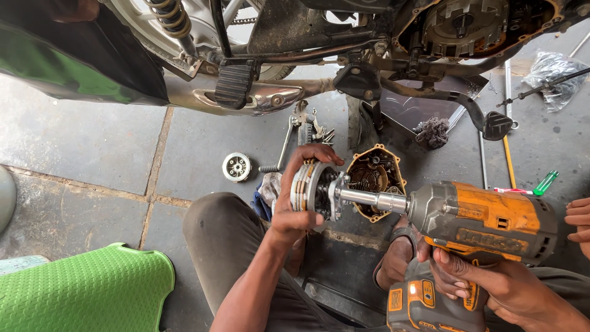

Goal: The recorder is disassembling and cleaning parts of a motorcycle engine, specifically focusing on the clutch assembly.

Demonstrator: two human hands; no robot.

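Hands: left hand (294, 203) grips the clutch pack (313, 189), right hand (485, 276) grips the impact wrench (473, 224) (socket seated against it).

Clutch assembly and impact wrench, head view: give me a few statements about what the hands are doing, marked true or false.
1. The left hand grips the round clutch assembly. True.
2. The right hand holds a blue hand screwdriver. False: it holds an orange impact wrench.
3. The wrench's socket meets the assembly's centre. True.
4. The engine cover hangs on the motorcycle. False: it lies on the floor.
5. A small round disc lies on the floor. True.
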